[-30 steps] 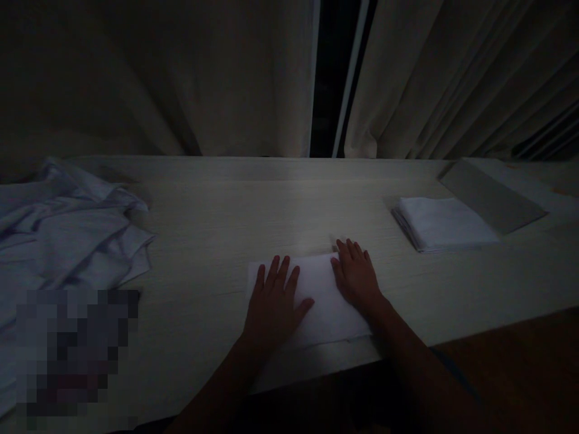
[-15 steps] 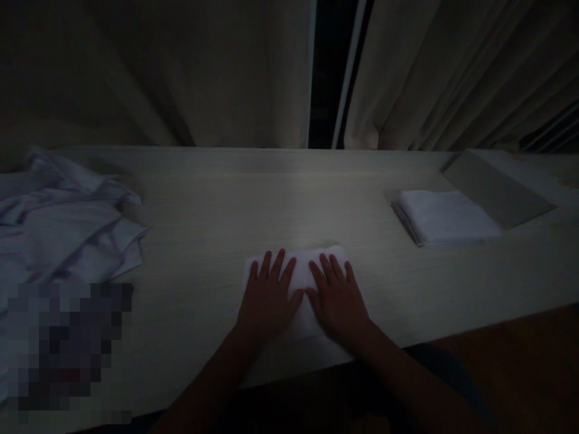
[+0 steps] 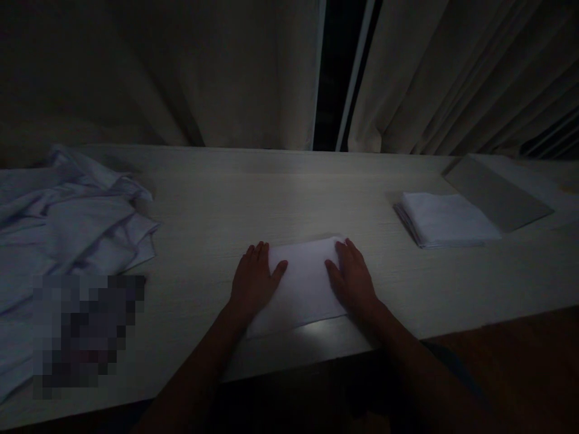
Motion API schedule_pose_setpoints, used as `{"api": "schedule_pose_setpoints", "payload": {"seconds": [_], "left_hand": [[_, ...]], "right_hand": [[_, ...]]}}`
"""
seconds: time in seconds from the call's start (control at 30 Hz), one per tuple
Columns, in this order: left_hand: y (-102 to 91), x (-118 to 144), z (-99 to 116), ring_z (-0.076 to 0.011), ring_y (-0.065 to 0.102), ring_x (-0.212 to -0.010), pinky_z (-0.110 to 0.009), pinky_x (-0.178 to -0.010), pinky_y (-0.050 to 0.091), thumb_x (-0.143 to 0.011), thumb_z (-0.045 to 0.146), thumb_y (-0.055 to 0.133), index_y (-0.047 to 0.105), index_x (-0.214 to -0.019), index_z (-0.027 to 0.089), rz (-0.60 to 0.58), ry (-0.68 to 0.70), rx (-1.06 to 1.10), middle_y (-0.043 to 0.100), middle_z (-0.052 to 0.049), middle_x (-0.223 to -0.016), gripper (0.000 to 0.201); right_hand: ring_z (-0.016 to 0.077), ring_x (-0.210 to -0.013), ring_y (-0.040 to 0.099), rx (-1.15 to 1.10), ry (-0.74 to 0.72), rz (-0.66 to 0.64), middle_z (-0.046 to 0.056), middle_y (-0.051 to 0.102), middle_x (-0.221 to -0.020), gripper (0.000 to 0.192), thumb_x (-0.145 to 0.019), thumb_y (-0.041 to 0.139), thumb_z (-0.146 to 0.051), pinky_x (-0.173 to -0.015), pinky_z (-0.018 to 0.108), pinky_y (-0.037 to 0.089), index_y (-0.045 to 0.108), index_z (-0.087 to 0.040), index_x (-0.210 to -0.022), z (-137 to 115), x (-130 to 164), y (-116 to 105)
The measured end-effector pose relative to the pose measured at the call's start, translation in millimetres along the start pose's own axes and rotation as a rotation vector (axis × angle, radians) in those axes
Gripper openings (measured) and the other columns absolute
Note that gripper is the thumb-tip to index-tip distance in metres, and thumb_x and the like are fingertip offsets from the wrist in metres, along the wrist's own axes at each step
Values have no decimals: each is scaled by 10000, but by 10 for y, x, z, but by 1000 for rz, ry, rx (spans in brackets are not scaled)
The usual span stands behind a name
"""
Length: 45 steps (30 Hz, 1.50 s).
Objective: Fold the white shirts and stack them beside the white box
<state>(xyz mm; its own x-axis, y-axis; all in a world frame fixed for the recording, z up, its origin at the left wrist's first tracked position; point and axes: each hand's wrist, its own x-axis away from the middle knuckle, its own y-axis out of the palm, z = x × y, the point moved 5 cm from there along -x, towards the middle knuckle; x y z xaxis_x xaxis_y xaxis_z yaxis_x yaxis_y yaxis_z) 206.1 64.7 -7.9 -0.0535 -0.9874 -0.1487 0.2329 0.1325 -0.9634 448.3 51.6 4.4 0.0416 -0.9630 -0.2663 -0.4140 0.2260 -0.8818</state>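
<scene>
Fingers (image 3: 260,253) of the left hand (image 3: 253,280) and right hand (image 3: 353,277) are laid flat and extended on a folded white cloth (image 3: 304,283), at the tabletop (image 3: 271,199) near edge, 6 o'clock. No writing is legible. A folded stack (image 3: 446,220) lies at 2 o'clock.

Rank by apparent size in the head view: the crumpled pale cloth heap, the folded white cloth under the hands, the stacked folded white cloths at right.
1. Crumpled pale cloth heap, clearly largest.
2. Folded white cloth under the hands and stack of folded white cloths look alike; camera nearness leaves them unranked.
</scene>
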Motion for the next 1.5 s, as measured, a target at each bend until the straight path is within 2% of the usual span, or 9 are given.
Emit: {"api": "schedule_pose_setpoints", "payload": {"seconds": [0.17,0.53,0.77,0.83,1.0,1.1,1.17,1.33,1.5], "left_hand": [[-120,-138,-231,-313,567,-1168,-440,-1005,439,-830,639,435,578,-1280,133,-128,-20,49,623,-179,-1223,692],[-261,-86,-359,-253,649,-860,-377,-780,487,-710,586,575,650,-903,211,-494,-11,293,702,-94,-961,428],[-393,-31,-318,-210,672,-878,-321,-795,490,-702,395,624,685,-964,223,-635,-2,556,730,-37,-987,319],[-537,-63,-302,-206,664,-794,-321,-727,491,-728,409,606,691,-917,214,-450,-93,492,723,-34,-885,285],[-1206,73,-126,-211,588,-1019,-369,-899,469,-788,333,624,665,-946,252,522,-30,321,657,-39,-1023,183],[-1243,208,-136,-239,537,-1075,-422,-945,438,-749,241,646,635,-902,245,769,13,220,607,-57,-1010,154],[-1070,196,-169,-248,534,-1015,-419,-892,439,-705,186,629,598,-841,233,654,90,157,579,-60,-940,146],[-436,194,-218,-213,502,-828,-338,-712,386,-684,129,520,462,-732,228,-22,220,32,524,-51,-844,125],[-302,251,-259,-186,503,-759,-308,-662,366,-719,342,623,443,-757,236,-269,129,167,552,-23,-836,212]], "right_hand": [[290,-954,679,-195,301,-106,171,704,-1071,644,-849,576,-556,-852,428,524,560,-107,-1310,421,-209,-33],[215,-630,640,-267,215,-329,75,698,-753,302,-714,727,-499,-544,331,484,640,-211,-743,402,-215,-107],[201,-677,673,-803,303,-356,58,726,-865,308,-744,687,-333,-576,305,517,567,-210,-999,429,-223,-45],[221,-787,698,-909,266,-274,68,735,-963,416,-759,672,-310,-677,348,552,530,-216,-1140,319,-262,-121],[253,-1122,606,-640,25,328,91,649,-1213,309,-869,584,-356,-954,442,485,567,-251,-1159,2,-236,-679],[275,-1216,530,-405,-68,447,86,596,-1268,177,-868,574,-297,-991,475,449,634,-264,-1031,-37,-178,-752],[267,-1168,551,-347,-132,408,93,594,-1234,192,-834,576,-202,-944,457,475,658,-249,-1001,46,-182,-629],[199,-932,633,-323,-182,19,67,677,-1014,337,-778,495,-44,-865,377,499,679,-210,-1006,375,-216,-126],[197,-905,641,-412,-57,-125,84,681,-1086,535,-688,528,-54,-825,344,504,597,-198,-1199,495,-172,-54]]}}
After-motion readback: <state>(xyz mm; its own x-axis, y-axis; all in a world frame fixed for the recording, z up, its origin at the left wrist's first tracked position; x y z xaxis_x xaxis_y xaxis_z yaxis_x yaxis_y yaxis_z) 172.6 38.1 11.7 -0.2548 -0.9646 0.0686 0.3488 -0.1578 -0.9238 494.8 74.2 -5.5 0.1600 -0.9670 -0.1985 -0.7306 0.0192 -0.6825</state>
